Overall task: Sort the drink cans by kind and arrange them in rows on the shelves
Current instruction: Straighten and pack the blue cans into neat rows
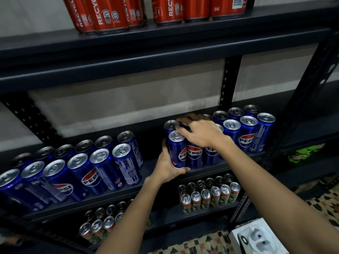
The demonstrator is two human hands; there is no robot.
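Three levels of a dark metal rack are seen, each carrying cans of one kind. On the middle shelf two groups of blue Pepsi cans are stood upright in double rows: a left group running from the near left toward the middle, and a right group at the far right end. Between them a small cluster of blue cans is being handled by both hands. The front can of this cluster is gripped low on its left side by the left hand, whose thumb is curled under the can's base at the shelf edge while the other fingers are wrapped behind it, out of sight. The right hand is laid over the tops of the cluster, its fingers spread and lightly bent, the tips touching the rims of the front can and of the can just behind it. More Pepsi cans are stood just to the right of the gripped one, partly hidden beneath the right wrist. On the top shelf red cans are lined up, their upper parts cut off by the frame. On the lower shelf smaller green-and-red cans are set in two groups. At the near right a patterned floor and a white box are visible.
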